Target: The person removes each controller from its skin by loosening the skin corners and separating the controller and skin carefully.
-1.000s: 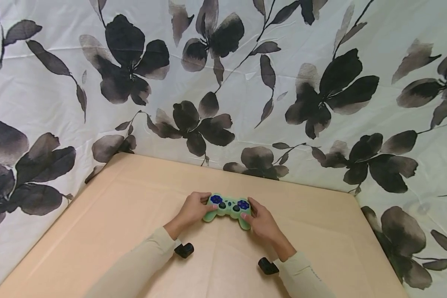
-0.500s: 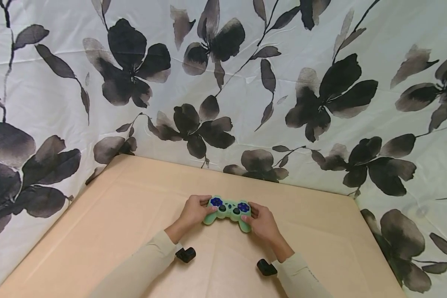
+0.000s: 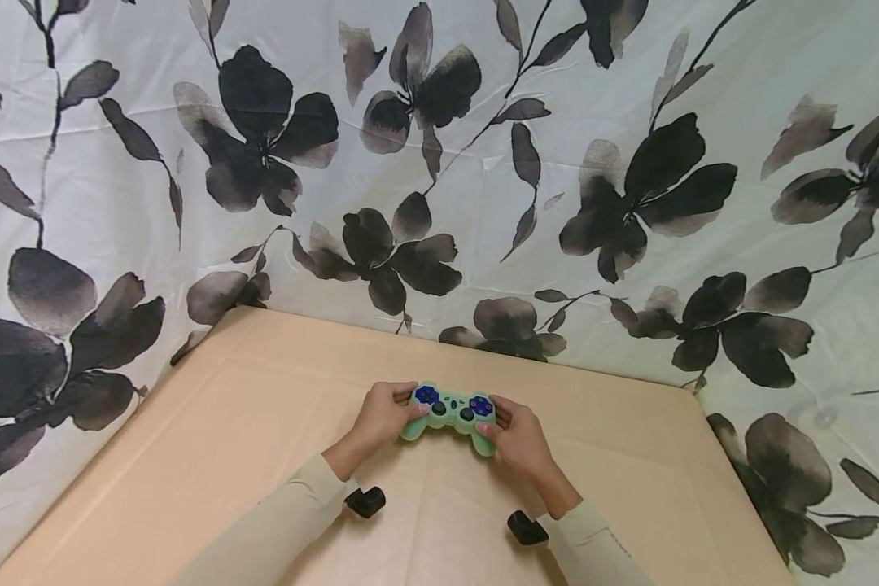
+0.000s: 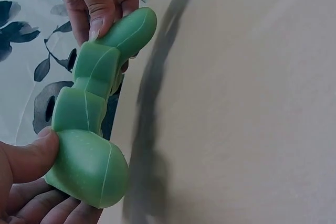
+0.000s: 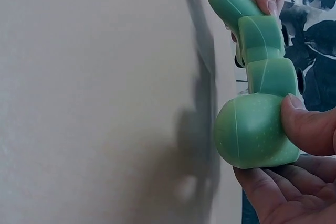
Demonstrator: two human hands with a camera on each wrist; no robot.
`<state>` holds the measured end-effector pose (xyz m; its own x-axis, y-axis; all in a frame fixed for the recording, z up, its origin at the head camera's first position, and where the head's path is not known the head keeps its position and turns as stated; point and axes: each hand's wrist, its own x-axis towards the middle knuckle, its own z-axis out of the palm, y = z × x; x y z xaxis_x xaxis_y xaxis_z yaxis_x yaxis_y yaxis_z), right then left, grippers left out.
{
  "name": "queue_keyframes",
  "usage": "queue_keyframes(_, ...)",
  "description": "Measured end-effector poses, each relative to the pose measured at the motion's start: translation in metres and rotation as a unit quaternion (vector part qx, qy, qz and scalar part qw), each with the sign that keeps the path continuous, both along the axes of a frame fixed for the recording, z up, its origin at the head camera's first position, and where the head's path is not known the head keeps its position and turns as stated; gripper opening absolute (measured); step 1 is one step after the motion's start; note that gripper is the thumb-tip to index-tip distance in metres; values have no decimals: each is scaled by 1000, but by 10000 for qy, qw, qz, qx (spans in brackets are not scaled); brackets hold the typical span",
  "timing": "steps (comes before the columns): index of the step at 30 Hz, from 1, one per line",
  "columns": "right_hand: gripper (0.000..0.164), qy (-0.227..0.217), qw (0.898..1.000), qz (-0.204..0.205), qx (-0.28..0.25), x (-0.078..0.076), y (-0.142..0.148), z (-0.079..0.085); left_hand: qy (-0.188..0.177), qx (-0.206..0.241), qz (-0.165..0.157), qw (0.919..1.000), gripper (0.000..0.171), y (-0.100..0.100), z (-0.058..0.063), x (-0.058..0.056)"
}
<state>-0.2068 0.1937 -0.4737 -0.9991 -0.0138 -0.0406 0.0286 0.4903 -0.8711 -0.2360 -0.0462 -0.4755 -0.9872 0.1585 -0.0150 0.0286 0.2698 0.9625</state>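
A pale green game controller point(image 3: 452, 408) with dark blue button pads and two black thumbsticks is held between both hands. My left hand point(image 3: 379, 417) grips its left side, thumb on top and fingers underneath. On the other side my right hand point(image 3: 522, 438) grips the right handle in the same way. In the left wrist view the controller point(image 4: 89, 119) shows its near edge and rounded handles, raised above the table. The right wrist view shows the controller point(image 5: 260, 119) with the right thumb on its face and the fingers beneath; the fingertips are partly hidden.
A table with a light tan cover point(image 3: 300, 350) lies under the hands. Behind and beside it hangs a white cloth point(image 3: 483, 179) printed with dark flowers. Black wrist cameras point(image 3: 366, 502) sit below the cuffs of the pale sleeves point(image 3: 278, 521).
The head view has shifted slightly, so the backdrop sits a little lower. Both hands keep the same hold on the game controller, which has barely moved.
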Motion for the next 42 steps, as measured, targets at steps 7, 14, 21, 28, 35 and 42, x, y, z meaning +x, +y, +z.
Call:
queue_keyframes(7, 60, 121, 9999, -86, -45, 3, -1, 10, 110, 182, 51, 9998, 54, 0, 10, 3)
queue_keyframes(14, 60, 240, 9996, -95, -118, 5, -1, 20, 214, 233, 128, 9994, 53, -1, 20, 5)
queue_keyframes(21, 61, 387, 9990, -207, -70, 9, -2, 25, 259, 340, 231, 9988, 51, -1, 26, 9)
queue_keyframes(28, 59, 686, 9971, -305, -111, 13, -4, 36, 389, 506, 273, 9976, 50, -2, 33, 12)
queue_keyframes(35, 60, 870, 9951, -342, -321, 15, -5, 45, 563, 510, 355, 9965, 50, -2, 41, 11)
queue_keyframes(42, 60, 1028, 9924, -436, -519, 15, -5, 52, 604, 558, 360, 9960, 52, -3, 48, 13)
